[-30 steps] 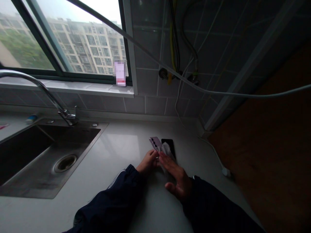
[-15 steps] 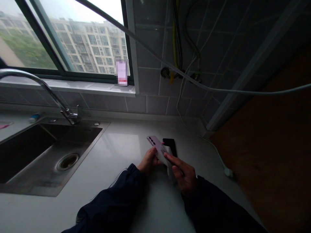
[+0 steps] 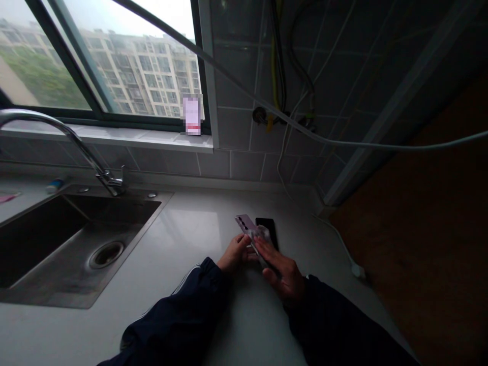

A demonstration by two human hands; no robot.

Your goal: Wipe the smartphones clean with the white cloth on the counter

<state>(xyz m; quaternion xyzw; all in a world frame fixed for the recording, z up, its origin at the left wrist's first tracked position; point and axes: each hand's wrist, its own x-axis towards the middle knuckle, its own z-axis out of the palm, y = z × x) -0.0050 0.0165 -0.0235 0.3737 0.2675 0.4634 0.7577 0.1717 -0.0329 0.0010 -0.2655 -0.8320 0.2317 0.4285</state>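
Note:
A pink smartphone [image 3: 243, 220] is tilted over the counter with its camera side up. My left hand [image 3: 232, 253] grips it by the near left edge, thumb on top. Under the fingers of my right hand [image 3: 282, 269] a thin, crumpled whitish wipe [image 3: 262, 232] is pressed onto the phone's back; the cloth and hand cover the phone's lower part. Just behind, a flat black phone-like object [image 3: 270, 224] lies on the counter, partly hidden by the wipe and my right hand.
A steel sink [image 3: 125, 254] with a tall faucet [image 3: 82, 147] is set into the white counter [image 3: 190, 244] at the left. A blurred pinkish item [image 3: 191, 114] stands on the windowsill. A white cable [image 3: 343, 244] runs to a plug [image 3: 358, 270] on the right.
My right hand has slid the wipe up and left along the phone's back, its fingers now flatter. The phone has shifted slightly right with my left hand.

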